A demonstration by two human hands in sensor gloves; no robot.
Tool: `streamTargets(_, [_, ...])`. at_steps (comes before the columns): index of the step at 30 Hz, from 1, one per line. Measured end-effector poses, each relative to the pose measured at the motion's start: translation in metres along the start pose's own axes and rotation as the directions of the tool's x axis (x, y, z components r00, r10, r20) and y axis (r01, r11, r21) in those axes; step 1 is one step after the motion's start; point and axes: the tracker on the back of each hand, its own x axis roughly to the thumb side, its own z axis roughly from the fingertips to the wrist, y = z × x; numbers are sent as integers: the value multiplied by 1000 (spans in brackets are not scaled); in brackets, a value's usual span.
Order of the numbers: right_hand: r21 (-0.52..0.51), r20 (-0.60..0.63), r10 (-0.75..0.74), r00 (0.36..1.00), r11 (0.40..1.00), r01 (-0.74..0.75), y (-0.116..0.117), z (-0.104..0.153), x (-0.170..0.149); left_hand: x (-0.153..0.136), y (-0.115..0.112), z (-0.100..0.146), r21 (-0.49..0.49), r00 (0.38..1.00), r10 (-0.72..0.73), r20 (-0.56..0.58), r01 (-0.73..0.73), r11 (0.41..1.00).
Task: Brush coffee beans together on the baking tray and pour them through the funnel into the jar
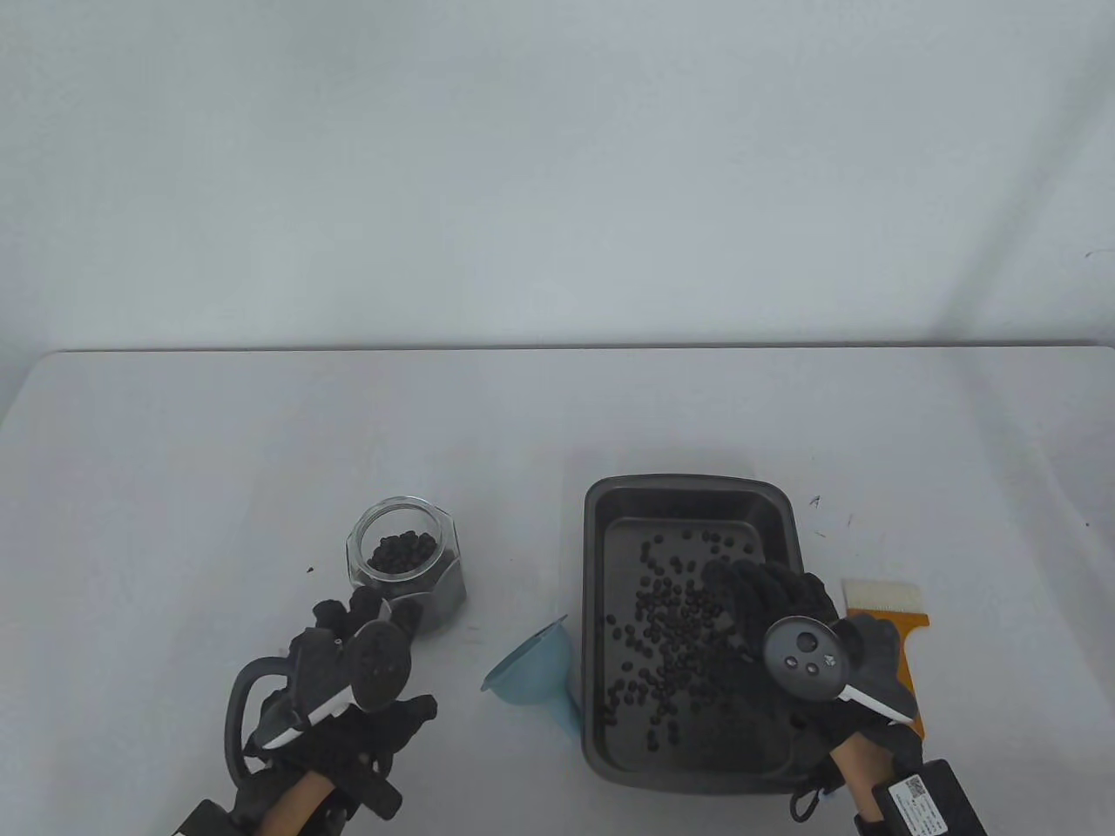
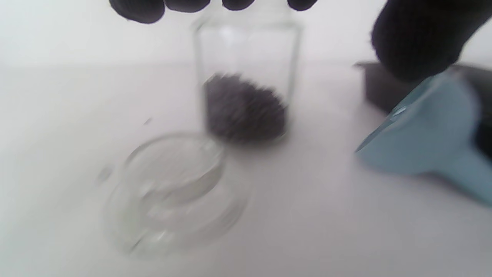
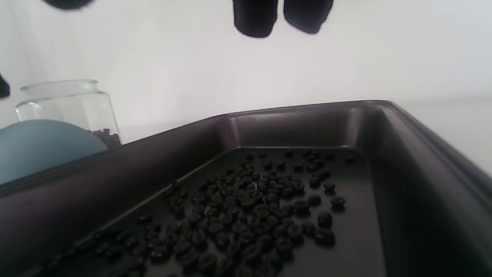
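A dark baking tray (image 1: pixel 594 557) at the right holds scattered coffee beans (image 1: pixel 666 623). My right hand (image 1: pixel 753 596) hovers over the tray's right part, fingers spread and holding nothing; its fingertips (image 3: pixel 255 19) hang above the beans (image 3: pixel 250 215). A glass jar (image 1: pixel 402 557) with some beans inside stands to the left. My left hand (image 1: pixel 361 618) is just in front of it, fingers relaxed and empty. The blue funnel (image 1: pixel 531 675) lies on its side against the tray's left wall. In the blurred left wrist view the jar (image 2: pixel 246 84) stands behind a clear round glass piece (image 2: pixel 173 192).
A brush (image 1: pixel 884 610) with white bristles and an orange handle lies on the table right of the tray, partly under my right hand. A stray bean (image 1: pixel 310 570) lies left of the jar. The white table stretches far behind the jar and tray.
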Motion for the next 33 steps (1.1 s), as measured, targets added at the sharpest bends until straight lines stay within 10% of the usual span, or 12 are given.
streamTargets(5, [4, -2, -2, 1000, 1000, 2, 0, 1, 0, 48, 1, 2, 269, 980, -4, 199, -51, 962])
streamTargets(18, [-16, -11, -22, 1000, 1000, 22, -5, 4, -6, 77, -48, -62, 97, 988, 32, 150, -47, 994])
streamTargets(25, [-8, -10, -31, 999, 999, 31, -4, 4, -6, 63, -48, -64, 70, 944, 268, 191, -286, 956])
streamTargets(33, [-3, -12, -29, 1000, 1000, 29, -3, 3, -6, 67, -26, -44, 150, 949, 180, 257, -223, 963])
